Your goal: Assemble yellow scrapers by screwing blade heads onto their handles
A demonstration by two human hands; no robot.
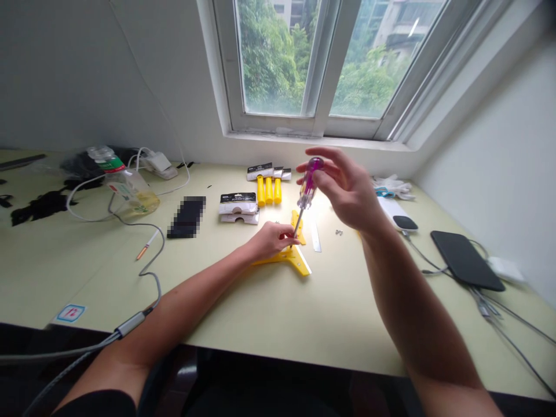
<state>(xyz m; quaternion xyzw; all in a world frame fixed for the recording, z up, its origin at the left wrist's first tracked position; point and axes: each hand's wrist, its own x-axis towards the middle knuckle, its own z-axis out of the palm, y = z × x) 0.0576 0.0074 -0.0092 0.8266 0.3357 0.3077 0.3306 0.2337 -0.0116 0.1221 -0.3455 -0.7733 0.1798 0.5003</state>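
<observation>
Two bare hands are meeting above a yellow tool (300, 265), which is lying flat on the pale table (304, 324) near the middle, below the window (304, 58). Its glossy body is spreading into a broad head on the right, while a narrower arm is reaching left beside the wrist. A straight, pale edge is running along the head's right side, and a small round spot is showing on the yellow surface near it. Another yellow piece (296, 219) is extending behind the fingers; whether it is joined, I cannot tell. The right hand (350, 194) is gripping a screwdriver (309, 180) by its clear, purple-tinted handle, and the metal shank is slanting down to the tool. The left hand (273, 238) is keeping its fingers narrow beside the shank's lower end; what exactly they are pinching, I cannot tell. A thin metal strip (317, 234) is lying just right of the tool, and small metal pieces (339, 232) are resting farther right.
</observation>
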